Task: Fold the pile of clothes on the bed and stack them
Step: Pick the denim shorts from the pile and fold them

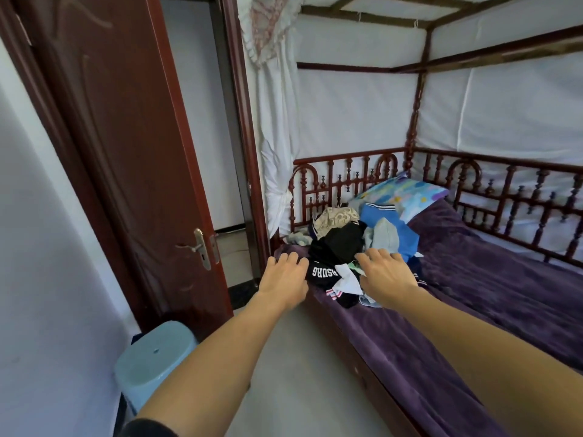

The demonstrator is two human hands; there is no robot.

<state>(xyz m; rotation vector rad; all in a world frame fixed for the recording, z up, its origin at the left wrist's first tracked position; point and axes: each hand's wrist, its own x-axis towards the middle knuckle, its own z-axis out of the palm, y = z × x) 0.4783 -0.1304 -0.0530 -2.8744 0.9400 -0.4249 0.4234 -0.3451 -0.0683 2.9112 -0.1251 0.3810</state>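
Pile [344,241], frame centre on the bed [473,279], likely soft and light, best lifted by one top garment's edge; left hand [285,275] and right hand [386,272] hover there, fingers spread, empty.

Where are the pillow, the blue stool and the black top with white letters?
pillow [407,192], head view, on its patterned cover.
stool [148,364], head view, on the seat top.
black top [323,273], head view, on the white lettering.
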